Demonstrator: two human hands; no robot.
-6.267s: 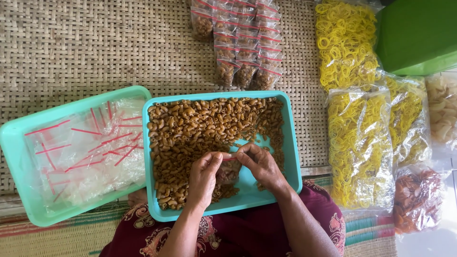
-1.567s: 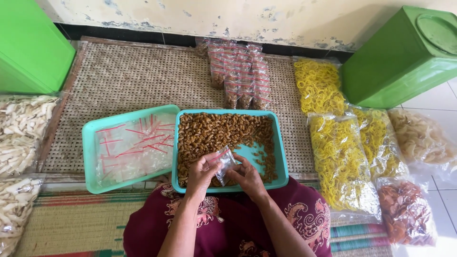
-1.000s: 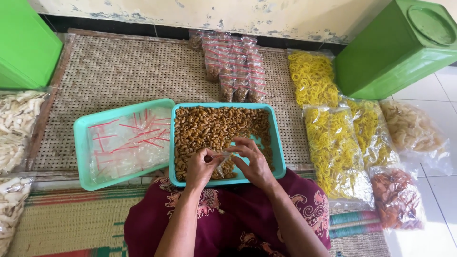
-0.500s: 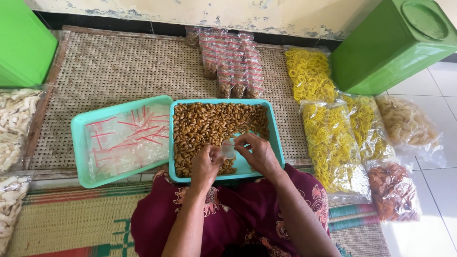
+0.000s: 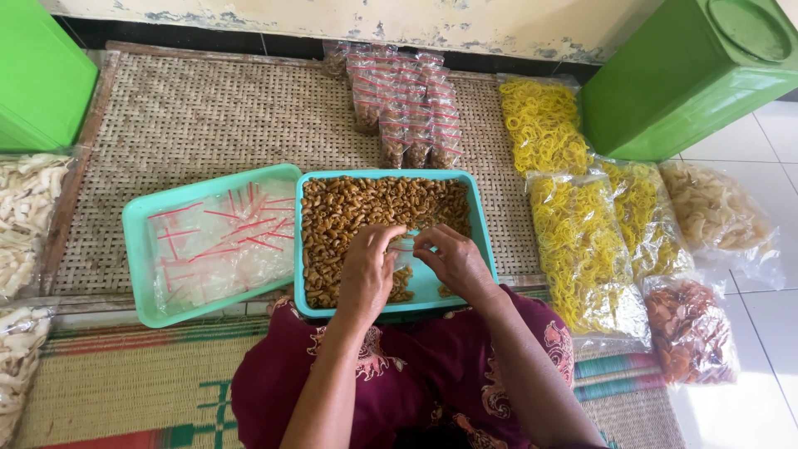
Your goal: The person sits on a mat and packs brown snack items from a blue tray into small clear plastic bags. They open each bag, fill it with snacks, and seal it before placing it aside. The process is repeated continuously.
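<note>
A teal tray (image 5: 484, 233) full of small brown curled snacks (image 5: 366, 208) rests on my lap. Over its near half, my left hand (image 5: 367, 270) and my right hand (image 5: 449, 260) meet on a small clear plastic bag (image 5: 405, 249) held between their fingers. Beside it on the left lies a second teal tray (image 5: 137, 249) holding empty clear bags with red strips (image 5: 220, 241).
Filled small snack packs (image 5: 407, 104) lie in rows on the woven mat (image 5: 199, 125) at the back. Large bags of yellow ring crackers (image 5: 582, 233), pale chips (image 5: 715, 212) and reddish chips (image 5: 690, 328) lie right. Green bins (image 5: 690, 75) (image 5: 37, 79) stand at both sides. Bags of white crackers (image 5: 25, 216) lie left.
Both hands stayed over the snack tray working the small clear bag. The camera view shifted slightly, so the trays sit a little differently in frame.
</note>
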